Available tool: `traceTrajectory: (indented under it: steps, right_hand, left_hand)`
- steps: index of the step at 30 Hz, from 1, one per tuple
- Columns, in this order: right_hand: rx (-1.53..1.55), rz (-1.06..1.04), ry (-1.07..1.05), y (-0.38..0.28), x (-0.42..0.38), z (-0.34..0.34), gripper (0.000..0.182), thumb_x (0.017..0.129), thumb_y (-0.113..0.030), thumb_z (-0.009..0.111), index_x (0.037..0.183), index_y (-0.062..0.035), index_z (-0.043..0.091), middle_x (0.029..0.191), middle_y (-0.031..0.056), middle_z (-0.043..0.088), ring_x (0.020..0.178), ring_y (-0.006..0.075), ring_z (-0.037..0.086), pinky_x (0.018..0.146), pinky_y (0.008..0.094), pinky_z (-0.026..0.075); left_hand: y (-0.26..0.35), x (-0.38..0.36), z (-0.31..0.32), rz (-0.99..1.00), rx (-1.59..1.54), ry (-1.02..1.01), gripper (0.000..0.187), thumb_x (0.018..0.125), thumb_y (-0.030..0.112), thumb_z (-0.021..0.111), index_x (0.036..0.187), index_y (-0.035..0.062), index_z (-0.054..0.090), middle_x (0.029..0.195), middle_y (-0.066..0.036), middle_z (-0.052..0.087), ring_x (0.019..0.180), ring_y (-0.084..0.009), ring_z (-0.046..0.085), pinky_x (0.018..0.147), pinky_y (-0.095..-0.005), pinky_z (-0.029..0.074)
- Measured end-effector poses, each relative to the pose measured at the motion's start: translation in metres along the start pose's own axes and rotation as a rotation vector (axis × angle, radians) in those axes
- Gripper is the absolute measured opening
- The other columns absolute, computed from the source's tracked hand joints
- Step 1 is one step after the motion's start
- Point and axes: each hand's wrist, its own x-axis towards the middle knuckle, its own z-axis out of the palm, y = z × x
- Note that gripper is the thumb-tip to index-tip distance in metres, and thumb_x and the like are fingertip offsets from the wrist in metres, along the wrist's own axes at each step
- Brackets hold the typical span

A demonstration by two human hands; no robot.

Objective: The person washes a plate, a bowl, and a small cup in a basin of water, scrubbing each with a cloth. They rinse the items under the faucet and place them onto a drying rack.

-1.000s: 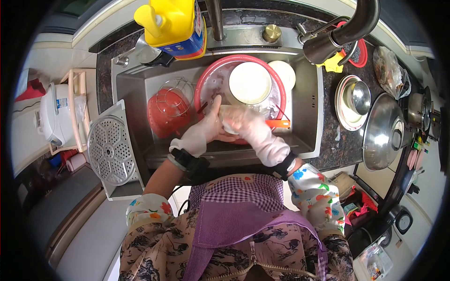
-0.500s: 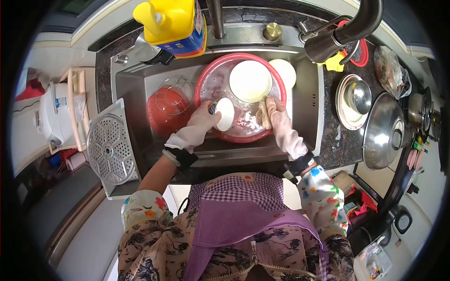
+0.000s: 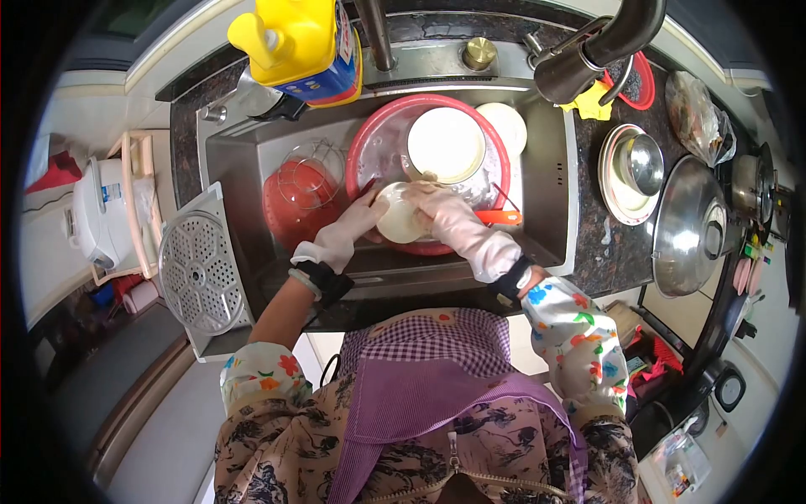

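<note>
Head view: two gloved hands meet over the near side of a red basin (image 3: 428, 100) standing in the sink (image 3: 546, 189).
Bowl: the small pale bowl (image 3: 397, 222) is between the hands, above the basin's near-left rim, its hollow facing up.
Left hand: the left hand (image 3: 361, 212) is partly closed, curled about the bowl's left edge and bearing it.
Right hand: the right hand (image 3: 434, 206) is bent over the bowl's right side, fingers at the inner wall; how tightly they close, and whether a cloth lies under them, I cannot tell.
Rubbing: the step in hand looks like rubbing the bowl's inside; full, overlapping strokes from bottom to rim would suit it, the left hand turning the bowl a little between strokes.
Grip: wet gloves may slip, so the left fingers should stay well under the wall, and the bowl low over the basin.
Clearance: the larger white dish (image 3: 447, 144) sits just beyond, and the orange handle (image 3: 500, 217) lies to the right; small strokes should avoid knocking either.
</note>
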Motion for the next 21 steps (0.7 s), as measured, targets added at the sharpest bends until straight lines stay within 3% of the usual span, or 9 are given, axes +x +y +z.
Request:
traceTrajectory:
  steps: [4,6,10,12,13,15,16,18,21]
  right_hand:
    - [-0.196,-0.051,-0.054,-0.006,0.018,0.005,0.030,0.088,-0.019,0.042,0.115,-0.0081,0.052,0.102,0.0145,0.062,0.093,0.0330,0.060,0.084,0.0367,0.047]
    - [-0.110,0.673,-0.378,-0.012,0.028,0.007,0.038,0.085,-0.025,0.049,0.119,-0.0086,0.053,0.115,0.0137,0.057,0.101,0.0325,0.058,0.088,0.0341,0.045]
    - [-0.518,0.694,-0.600,-0.025,0.039,0.015,0.037,0.084,-0.024,0.049,0.118,-0.0089,0.054,0.116,0.0140,0.057,0.099,0.0333,0.059,0.084,0.0358,0.047]
    - [-0.103,1.036,-0.549,-0.018,0.050,0.019,0.033,0.087,-0.022,0.046,0.115,-0.0079,0.055,0.111,0.0178,0.059,0.094,0.0328,0.061,0.080,0.0368,0.049]
    - [-0.106,1.035,-0.552,-0.017,0.045,0.018,0.033,0.087,-0.022,0.046,0.115,-0.0079,0.055,0.111,0.0178,0.059,0.094,0.0328,0.061,0.080,0.0368,0.049]
    - [0.678,0.273,-0.183,-0.018,0.026,0.012,0.031,0.085,-0.017,0.046,0.109,-0.0057,0.061,0.110,0.0167,0.060,0.102,0.0326,0.059,0.090,0.0357,0.046]
    - [0.680,0.271,-0.181,-0.019,0.020,0.007,0.031,0.085,-0.017,0.046,0.109,-0.0057,0.061,0.110,0.0167,0.060,0.102,0.0326,0.059,0.090,0.0357,0.046]
    - [-0.194,-0.105,-0.069,-0.020,0.015,-0.005,0.032,0.085,-0.020,0.047,0.109,-0.0046,0.060,0.113,0.0165,0.059,0.107,0.0299,0.056,0.091,0.0347,0.045]
    - [-0.179,0.259,-0.371,-0.016,0.017,0.009,0.029,0.086,-0.021,0.048,0.107,-0.0058,0.061,0.105,0.0182,0.061,0.101,0.0321,0.058,0.086,0.0359,0.045]
  left_hand:
    - [0.010,-0.012,0.004,-0.030,-0.026,0.083,0.053,0.093,0.044,0.042,0.134,0.0123,0.038,0.091,-0.008,0.062,0.055,-0.0164,0.057,0.047,-0.0250,0.047]
    - [0.015,-0.014,0.006,0.037,-0.114,0.087,0.052,0.092,0.048,0.042,0.132,0.0142,0.041,0.095,-0.005,0.062,0.062,-0.0149,0.059,0.050,-0.0257,0.049]
    - [0.026,-0.012,0.018,0.075,-0.116,0.159,0.047,0.093,0.048,0.041,0.129,0.0185,0.045,0.088,-0.004,0.061,0.054,-0.0122,0.053,0.044,-0.0240,0.043]
    - [0.033,-0.012,0.020,-0.016,-0.097,0.243,0.045,0.093,0.048,0.040,0.128,0.0198,0.047,0.081,-0.004,0.060,0.050,-0.0106,0.047,0.041,-0.0232,0.039]
    - [0.036,-0.013,0.020,-0.017,-0.101,0.243,0.045,0.093,0.048,0.040,0.128,0.0198,0.047,0.081,-0.004,0.060,0.050,-0.0106,0.047,0.041,-0.0232,0.039]
    - [0.041,-0.015,0.019,-0.044,-0.115,0.146,0.043,0.094,0.047,0.039,0.127,0.0209,0.047,0.077,-0.002,0.059,0.050,-0.0104,0.047,0.043,-0.0232,0.040]
    - [0.038,-0.013,0.020,-0.044,-0.113,0.147,0.043,0.094,0.047,0.039,0.127,0.0209,0.047,0.077,-0.002,0.059,0.050,-0.0104,0.047,0.043,-0.0232,0.040]
    - [0.034,-0.010,0.021,0.014,-0.166,0.232,0.043,0.094,0.047,0.040,0.124,0.0185,0.050,0.078,-0.002,0.059,0.050,-0.0104,0.047,0.044,-0.0237,0.039]
    - [0.039,-0.013,0.030,0.140,-0.181,0.324,0.042,0.094,0.045,0.042,0.123,0.0163,0.050,0.080,-0.002,0.060,0.049,-0.0094,0.045,0.041,-0.0237,0.037]
